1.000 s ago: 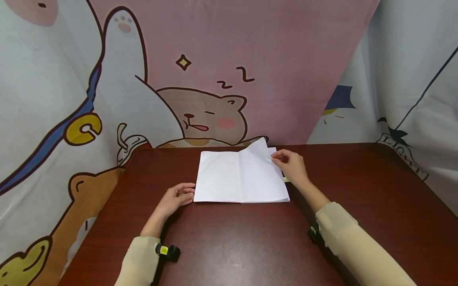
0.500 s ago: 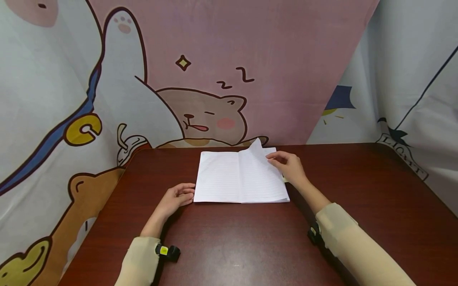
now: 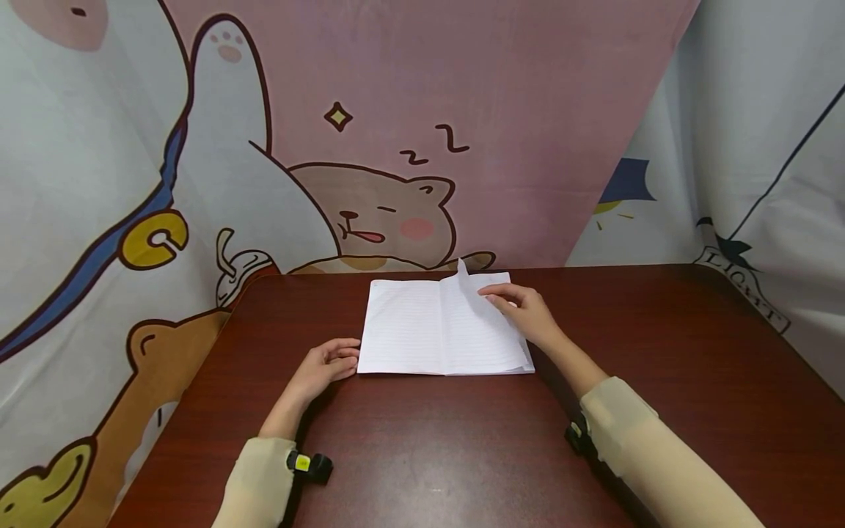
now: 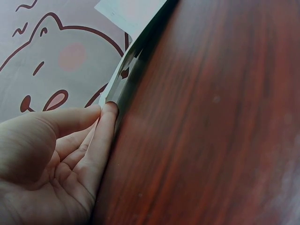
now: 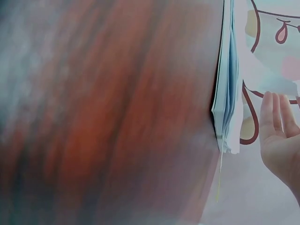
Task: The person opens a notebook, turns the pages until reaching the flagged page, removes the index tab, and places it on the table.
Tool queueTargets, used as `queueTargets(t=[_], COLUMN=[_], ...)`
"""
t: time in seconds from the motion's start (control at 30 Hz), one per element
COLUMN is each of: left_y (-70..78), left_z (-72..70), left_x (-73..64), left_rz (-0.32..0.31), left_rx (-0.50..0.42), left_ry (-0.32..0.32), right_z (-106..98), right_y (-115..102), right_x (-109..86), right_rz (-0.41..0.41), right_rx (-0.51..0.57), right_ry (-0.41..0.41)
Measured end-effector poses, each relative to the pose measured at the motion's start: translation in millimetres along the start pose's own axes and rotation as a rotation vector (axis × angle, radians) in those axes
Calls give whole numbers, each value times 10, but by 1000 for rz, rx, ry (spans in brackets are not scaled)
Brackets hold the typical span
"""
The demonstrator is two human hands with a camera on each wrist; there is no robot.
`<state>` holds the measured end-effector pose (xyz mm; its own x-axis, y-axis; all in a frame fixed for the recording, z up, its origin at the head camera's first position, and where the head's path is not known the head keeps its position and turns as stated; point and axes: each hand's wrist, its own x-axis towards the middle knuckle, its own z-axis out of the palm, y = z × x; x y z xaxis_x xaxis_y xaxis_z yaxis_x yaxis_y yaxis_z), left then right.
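Observation:
A notebook (image 3: 403,330) with white ruled pages lies spread on the dark red-brown table. One right-side page (image 3: 470,295) is lifted, its far corner curling up and to the left. My right hand (image 3: 528,312) pinches that page near its outer edge; in the right wrist view the fingers (image 5: 277,112) meet the page, and the thumb is mostly out of frame. At the notebook's left edge, my left hand (image 3: 323,369) holds the cover and pages between thumb and fingers, clearer in the left wrist view, where the hand (image 4: 56,159) grips the edge.
The dark wooden table (image 3: 409,447) runs around the notebook. Behind it hangs a cloth (image 3: 541,132) printed with cartoon animals. A thin yellowish ribbon (image 5: 217,187) dangles from the notebook's end. A small black camera (image 3: 313,466) sits on the left wrist.
The right hand has moved left, and the lifted page has swung left with it, its raised corner narrowing. The left hand has stayed at the notebook's edge.

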<state>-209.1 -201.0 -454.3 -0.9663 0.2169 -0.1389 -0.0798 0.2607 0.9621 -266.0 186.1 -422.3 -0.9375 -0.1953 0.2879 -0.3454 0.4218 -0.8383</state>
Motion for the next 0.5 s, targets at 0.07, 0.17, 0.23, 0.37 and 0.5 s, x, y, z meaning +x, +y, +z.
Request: queueTargets(t=[0.07,0.17,0.23,0.37,0.5], left_y=[-4,-9,-8,-7,-1], left_z=[0,2,5,7,5], left_x=[3,10,14,14,7], left_rz=[-2,-8,-14,-16,-6], left_rx=[3,6,5,4,1], left_ry=[0,5,12,13,3], right_z=[11,16,19,36,64], right_y=[-7,-4,8,18,11], right_x=[-1,-8,-8,-2,7], right_rz=[-15,-45,-63,-95,-101], right_rx=[21,46,71,134,158], right_ry=[-17,-42,-62,-108,-139])
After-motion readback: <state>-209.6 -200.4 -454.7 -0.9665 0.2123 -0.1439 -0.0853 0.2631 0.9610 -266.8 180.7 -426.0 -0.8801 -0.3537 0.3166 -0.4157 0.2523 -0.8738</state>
